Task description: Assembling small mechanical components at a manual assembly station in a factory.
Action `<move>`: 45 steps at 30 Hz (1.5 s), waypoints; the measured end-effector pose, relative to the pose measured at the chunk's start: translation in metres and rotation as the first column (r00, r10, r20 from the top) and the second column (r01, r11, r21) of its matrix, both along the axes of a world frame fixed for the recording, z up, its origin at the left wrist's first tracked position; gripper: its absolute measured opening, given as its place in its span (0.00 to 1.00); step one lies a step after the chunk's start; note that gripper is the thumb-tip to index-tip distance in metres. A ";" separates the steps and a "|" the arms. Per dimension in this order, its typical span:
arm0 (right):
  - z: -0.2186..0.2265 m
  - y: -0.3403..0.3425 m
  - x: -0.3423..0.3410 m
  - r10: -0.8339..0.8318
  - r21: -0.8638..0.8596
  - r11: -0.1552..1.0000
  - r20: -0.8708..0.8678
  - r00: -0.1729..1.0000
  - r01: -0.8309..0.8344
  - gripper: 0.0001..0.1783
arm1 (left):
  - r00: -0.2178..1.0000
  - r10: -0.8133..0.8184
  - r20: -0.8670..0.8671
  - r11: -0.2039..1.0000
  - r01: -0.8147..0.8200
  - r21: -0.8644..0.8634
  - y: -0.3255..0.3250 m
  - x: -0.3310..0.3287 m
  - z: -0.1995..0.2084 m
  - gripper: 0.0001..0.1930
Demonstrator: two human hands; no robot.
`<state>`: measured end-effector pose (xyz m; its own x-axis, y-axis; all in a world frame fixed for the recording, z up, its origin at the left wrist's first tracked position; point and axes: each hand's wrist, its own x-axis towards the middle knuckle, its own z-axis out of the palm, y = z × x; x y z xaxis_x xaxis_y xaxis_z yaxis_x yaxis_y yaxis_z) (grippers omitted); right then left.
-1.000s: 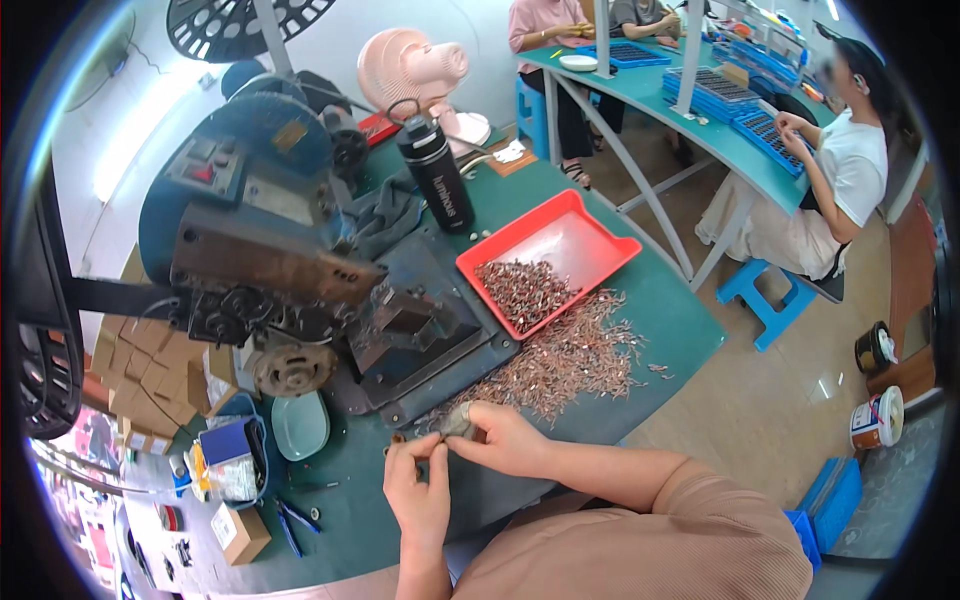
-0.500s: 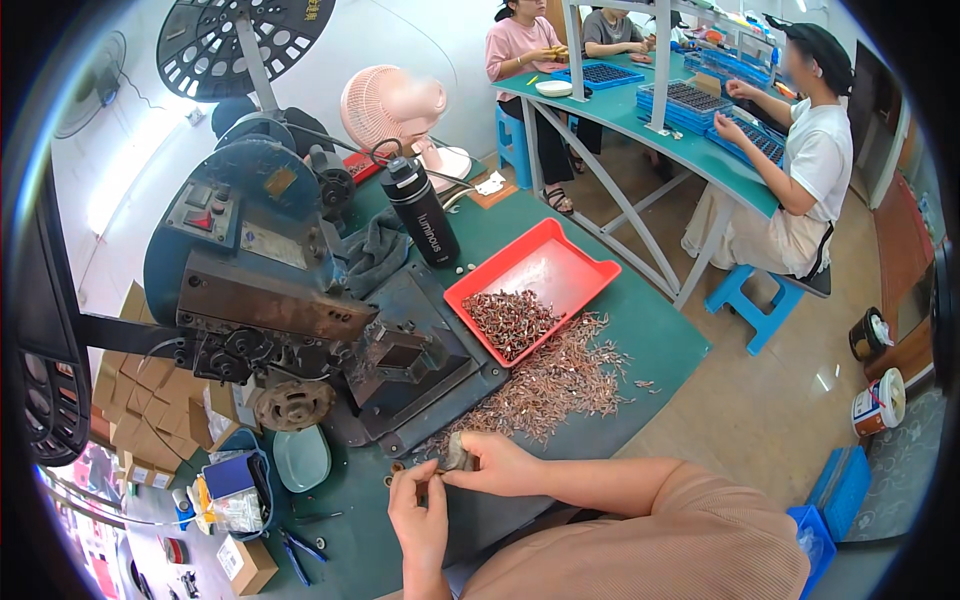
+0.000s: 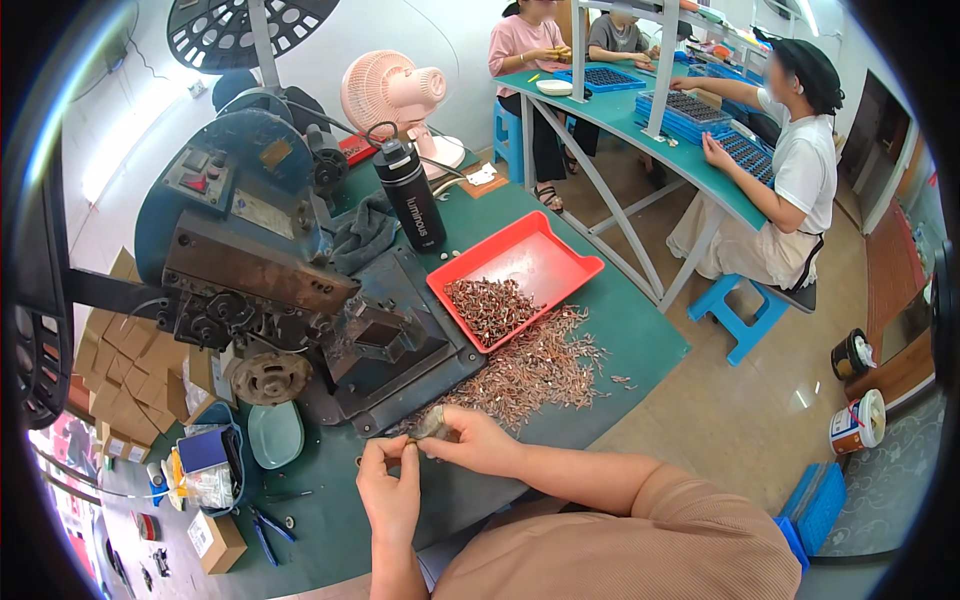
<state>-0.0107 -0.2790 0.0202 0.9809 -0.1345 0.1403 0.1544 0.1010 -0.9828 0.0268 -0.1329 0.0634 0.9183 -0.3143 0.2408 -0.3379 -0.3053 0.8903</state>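
Observation:
At the table's near edge, my left hand (image 3: 390, 495) and my right hand (image 3: 478, 442) meet at their fingertips. Both are closed in a pinch around something small, mostly hidden by the fingers. A greyish wrap (image 3: 432, 420) shows at the right hand's fingers. Just beyond the hands spreads a loose heap of thin copper-coloured pieces (image 3: 540, 375). It runs up to a red plastic tray (image 3: 565, 262), in which many small brown and silvery parts (image 3: 490, 308) are piled. The dark metal base of a blue bench machine (image 3: 400, 375) stands left of the heap.
A black bottle (image 3: 412, 205) and a pink fan (image 3: 395, 90) stand behind the tray. On the left are a pale dish (image 3: 276, 436), blue-handled pliers (image 3: 264, 538), a small carton (image 3: 215, 542) and stacked cardboard boxes (image 3: 140, 375). Co-workers sit at another green table (image 3: 600, 115).
The view has shifted slightly. My hands have drawn closer together, their fingertips now meeting. The co-worker at the right has stretched one arm forward over the blue trays.

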 end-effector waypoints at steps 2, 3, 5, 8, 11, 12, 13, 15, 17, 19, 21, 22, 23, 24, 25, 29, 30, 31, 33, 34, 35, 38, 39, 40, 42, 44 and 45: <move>0.000 0.001 0.000 -0.060 -0.065 0.995 0.149 0.987 0.071 0.07 | 1.000 -0.003 0.000 1.000 0.003 0.011 0.002 -0.002 0.000 0.04; 0.003 0.002 -0.003 -0.041 -0.046 0.998 0.101 0.994 0.045 0.07 | 1.000 -0.009 -0.003 1.000 0.009 0.026 0.004 -0.003 0.000 0.05; 0.004 0.002 -0.003 -0.020 -0.028 0.999 0.056 0.998 0.021 0.07 | 1.000 0.001 0.010 0.999 -0.002 0.038 0.005 -0.003 -0.002 0.04; 0.005 0.002 -0.005 -0.101 -0.208 0.971 0.107 0.989 0.122 0.08 | 1.000 -0.008 0.020 0.999 0.007 0.051 0.003 -0.007 0.000 0.04; 0.012 0.000 -0.007 -0.128 -0.194 0.972 0.050 0.991 0.135 0.10 | 1.000 -0.030 0.002 0.999 0.030 0.020 0.001 -0.008 -0.001 0.04; 0.010 0.001 -0.006 -0.135 -0.201 0.969 0.060 0.989 0.145 0.10 | 0.999 -0.034 -0.020 0.999 0.033 -0.009 0.001 -0.008 -0.002 0.04; 0.009 0.001 -0.006 -0.143 -0.207 0.966 0.068 0.987 0.154 0.11 | 0.999 -0.040 -0.019 0.999 0.040 -0.006 0.001 -0.007 -0.003 0.04; 0.010 0.000 -0.007 -0.143 -0.212 0.965 0.065 0.988 0.154 0.11 | 0.996 -0.048 -0.079 0.998 0.044 -0.043 0.001 -0.007 -0.003 0.04; 0.011 0.000 -0.009 -0.140 -0.217 0.965 0.056 0.988 0.149 0.11 | 0.992 -0.060 -0.112 0.996 0.052 -0.073 0.005 -0.007 -0.006 0.05; 0.013 -0.001 -0.009 -0.128 -0.168 0.977 0.035 0.991 0.132 0.11 | 0.987 -0.070 -0.147 0.993 0.055 -0.103 0.008 -0.009 -0.005 0.05; 0.008 0.001 -0.007 -0.106 -0.118 0.987 0.014 0.994 0.107 0.11 | 0.972 -0.127 -0.200 0.990 0.110 -0.093 0.011 -0.011 0.000 0.07; 0.007 0.003 -0.006 -0.080 -0.068 0.995 -0.001 0.997 0.080 0.11 | 0.972 -0.118 -0.205 0.991 0.101 -0.089 0.012 -0.011 0.001 0.07; 0.005 0.004 -0.005 -0.091 -0.109 0.990 0.025 0.996 0.093 0.11 | 0.975 -0.109 -0.193 0.992 0.096 -0.078 0.014 -0.010 0.000 0.07; 0.003 0.006 -0.002 -0.064 -0.101 0.993 0.016 0.998 0.066 0.11 | 0.979 -0.087 -0.186 0.995 0.077 -0.064 0.017 -0.011 -0.001 0.07; -0.001 0.007 0.000 -0.071 -0.117 0.990 0.082 0.994 0.081 0.10 | 0.978 -0.053 -0.200 0.998 0.044 -0.051 0.019 -0.012 -0.002 0.07; 0.008 0.003 -0.004 -0.012 -0.074 0.997 -0.003 1.000 0.012 0.08 | 0.981 -0.100 -0.169 0.994 0.092 -0.051 0.016 -0.007 -0.002 0.06; 0.010 0.001 -0.006 0.007 -0.046 0.999 -0.073 0.997 -0.010 0.08 | 0.976 -0.100 -0.193 0.994 0.088 -0.070 0.014 -0.007 -0.001 0.06; 0.010 0.001 -0.006 0.038 0.002 0.999 -0.098 0.994 -0.038 0.08 | 0.969 -0.108 -0.222 0.993 0.094 -0.073 0.015 -0.006 0.000 0.05; 0.006 0.003 -0.004 0.076 0.147 0.988 -0.149 0.986 -0.054 0.09 | 0.949 -0.147 -0.280 0.979 0.100 -0.177 0.018 -0.004 -0.006 0.05; 0.006 0.003 -0.003 0.108 0.151 0.985 -0.150 0.983 -0.085 0.09 | 0.935 -0.175 -0.308 0.970 0.112 -0.214 0.021 -0.004 -0.005 0.05; 0.008 0.003 -0.002 0.159 0.260 0.959 -0.166 0.973 -0.112 0.09 | 0.939 -0.149 -0.308 0.974 0.085 -0.212 0.026 -0.003 -0.005 0.05; 0.007 0.002 0.001 0.229 0.393 0.909 -0.195 0.954 -0.138 0.09 | 0.894 -0.264 -0.361 0.937 0.149 -0.316 0.032 0.001 -0.010 0.07; 0.008 0.001 0.001 0.248 0.423 0.896 -0.222 0.943 -0.136 0.09 | 0.913 -0.269 -0.308 0.942 0.183 -0.280 0.033 0.002 -0.012 0.08; 0.008 0.001 0.001 0.265 0.452 0.883 -0.248 0.932 -0.131 0.08 | 0.927 -0.276 -0.253 0.946 0.216 -0.241 0.033 0.003 -0.013 0.10; 0.007 -0.001 -0.001 0.289 0.486 0.864 -0.267 0.919 -0.131 0.08 | 0.947 -0.255 -0.194 0.951 0.209 -0.230 0.028 0.002 -0.014 0.10; 0.006 -0.002 -0.001 0.308 0.521 0.845 -0.286 0.907 -0.122 0.08 | 0.962 -0.239 -0.135 0.954 0.206 -0.217 0.024 0.002 -0.013 0.11; 0.009 -0.003 -0.001 0.341 0.577 0.809 -0.298 0.891 -0.117 0.07 | 0.968 -0.225 -0.109 0.957 0.199 -0.210 0.023 0.001 -0.010 0.11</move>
